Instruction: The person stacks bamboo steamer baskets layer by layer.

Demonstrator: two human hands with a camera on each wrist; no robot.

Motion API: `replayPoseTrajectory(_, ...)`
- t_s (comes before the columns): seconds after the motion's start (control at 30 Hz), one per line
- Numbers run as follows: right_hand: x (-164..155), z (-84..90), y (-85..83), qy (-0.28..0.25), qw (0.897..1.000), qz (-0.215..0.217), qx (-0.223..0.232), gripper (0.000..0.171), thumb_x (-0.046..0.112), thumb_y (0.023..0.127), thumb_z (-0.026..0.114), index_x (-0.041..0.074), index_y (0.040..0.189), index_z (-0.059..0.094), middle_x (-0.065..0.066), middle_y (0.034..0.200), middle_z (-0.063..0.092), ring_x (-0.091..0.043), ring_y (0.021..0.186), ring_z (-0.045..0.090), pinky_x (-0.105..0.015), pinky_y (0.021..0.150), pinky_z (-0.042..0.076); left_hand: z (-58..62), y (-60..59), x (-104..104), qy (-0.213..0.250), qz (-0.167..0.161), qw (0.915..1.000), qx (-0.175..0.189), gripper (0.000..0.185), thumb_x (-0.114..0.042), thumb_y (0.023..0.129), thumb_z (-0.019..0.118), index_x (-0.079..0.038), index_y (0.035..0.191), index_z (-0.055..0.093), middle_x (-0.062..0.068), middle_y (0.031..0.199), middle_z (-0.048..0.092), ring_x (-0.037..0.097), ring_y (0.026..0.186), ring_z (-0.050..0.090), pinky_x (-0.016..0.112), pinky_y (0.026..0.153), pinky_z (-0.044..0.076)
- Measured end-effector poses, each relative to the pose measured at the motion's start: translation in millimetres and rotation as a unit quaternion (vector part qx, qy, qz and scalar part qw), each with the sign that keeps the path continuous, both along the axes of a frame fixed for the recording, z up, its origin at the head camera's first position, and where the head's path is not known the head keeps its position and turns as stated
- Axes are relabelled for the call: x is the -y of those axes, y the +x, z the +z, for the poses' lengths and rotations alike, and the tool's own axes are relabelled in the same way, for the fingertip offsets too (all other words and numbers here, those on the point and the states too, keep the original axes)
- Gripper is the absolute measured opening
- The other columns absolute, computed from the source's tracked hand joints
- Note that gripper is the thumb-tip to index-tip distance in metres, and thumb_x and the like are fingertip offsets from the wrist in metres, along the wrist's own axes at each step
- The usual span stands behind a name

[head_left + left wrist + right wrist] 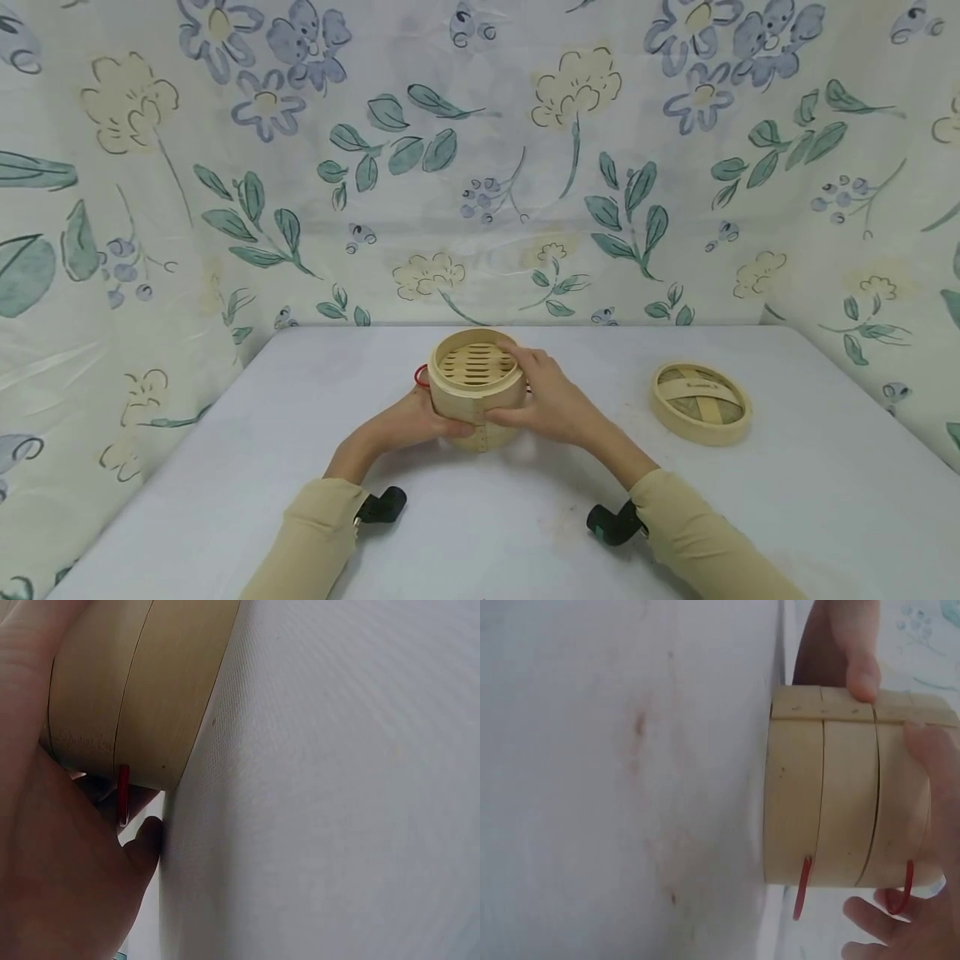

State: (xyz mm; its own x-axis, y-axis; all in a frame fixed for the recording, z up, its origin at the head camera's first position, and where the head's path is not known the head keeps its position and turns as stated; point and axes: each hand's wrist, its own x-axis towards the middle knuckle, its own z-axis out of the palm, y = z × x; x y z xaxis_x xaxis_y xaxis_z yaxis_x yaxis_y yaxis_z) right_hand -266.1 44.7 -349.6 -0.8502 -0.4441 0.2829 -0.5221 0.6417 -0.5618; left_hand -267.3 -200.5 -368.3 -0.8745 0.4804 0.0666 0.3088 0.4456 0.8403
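Observation:
A bamboo steamer stands on the table in the head view, one tier stacked on another. The upper tier (pixel 454 403) has a slatted floor (pixel 476 364) showing inside its rim. Below it, the lower tier (pixel 487 440) shows partly between the hands. My left hand (pixel 411 418) grips the stack from the left, its thumb on the front near the seam. On the right, my right hand (pixel 553 402) holds the upper tier, thumb against the front wall and fingers at the rim. Red loops (pixel 802 889) hang from the tiers' sides in the right wrist view.
A round bamboo lid (pixel 701 429) with crossed bands on top lies on the white table (pixel 525 533) to the right. Behind the table hangs a floral cloth (pixel 480 242). A dark wrist camera (pixel 386 504) is strapped by each sleeve.

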Motion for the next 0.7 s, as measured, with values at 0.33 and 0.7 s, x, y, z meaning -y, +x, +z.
replayPoseTrajectory(0.33,-12,1.3,-0.7,0.013,1.0,0.003,-0.016,0.096,0.05,0.08,0.078,0.03,0.156,0.022,-0.009,0.139,0.046,-0.026,0.123,0.05,-0.05,0.089,0.051,1.2,0.3,-1,0.005,-0.007,1.0,-0.005,0.08,-0.023,0.077,0.084,-0.02,0.144,0.039,0.001,0.137,0.056,0.018,0.125,0.05,0.044,0.109,0.034)
replayPoseTrajectory(0.7,-30,6.8,1.3,0.026,1.0,0.001,0.012,0.101,0.053,0.08,0.077,0.028,0.157,0.019,-0.01,0.148,0.041,-0.028,0.127,0.05,-0.054,0.094,0.049,0.0,-1.9,-1,0.005,-0.004,1.0,-0.003,0.085,-0.023,0.076,0.085,-0.02,0.145,0.036,0.001,0.139,0.055,0.018,0.126,0.05,0.044,0.11,0.034)
